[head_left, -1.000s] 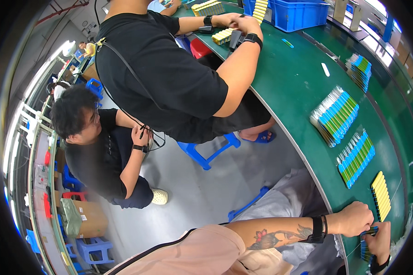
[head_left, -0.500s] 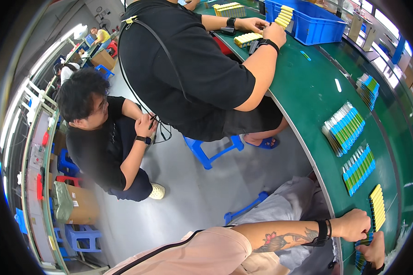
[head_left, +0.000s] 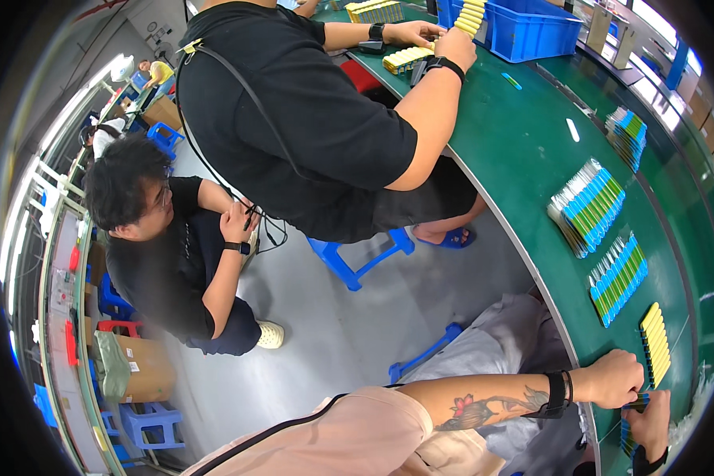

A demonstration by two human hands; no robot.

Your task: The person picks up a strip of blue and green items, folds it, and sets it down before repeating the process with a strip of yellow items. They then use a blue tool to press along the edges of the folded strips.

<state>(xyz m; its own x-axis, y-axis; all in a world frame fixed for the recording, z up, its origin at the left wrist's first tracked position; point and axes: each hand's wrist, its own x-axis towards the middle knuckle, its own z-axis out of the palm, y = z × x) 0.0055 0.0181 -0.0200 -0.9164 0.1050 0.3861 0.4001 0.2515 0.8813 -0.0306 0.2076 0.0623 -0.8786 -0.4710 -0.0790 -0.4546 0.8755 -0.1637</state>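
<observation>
At the lower right, over the green table, my left hand [head_left: 614, 378] has its fingers curled shut at one end of a slim blue-and-green strip [head_left: 637, 401]. My right hand [head_left: 649, 424] closes on the same strip from the near side, and its fingers hide part of it. Just beyond my hands lies a row of yellow round-ended sticks [head_left: 656, 346]. More blue-and-green strips [head_left: 627, 437] show on the table beside my right hand, partly covered by it. Farther along sit a row of blue-and-green strips with pale tips [head_left: 618, 279] and a taller stack of them [head_left: 587, 208].
The green table [head_left: 516, 159] curves away with a blue bin [head_left: 531, 38] at its far end. Another stack of strips [head_left: 626, 136] stands near the far rail. A co-worker in black [head_left: 293, 119] handles yellow sticks [head_left: 470, 17]. Another person [head_left: 166, 246] crouches at the left; blue stools [head_left: 357, 258] stand on the floor.
The view has shifted slightly, moving the tabletop things a little in the picture. My hands stay together near the yellow row, and my right hand has turned slightly.
</observation>
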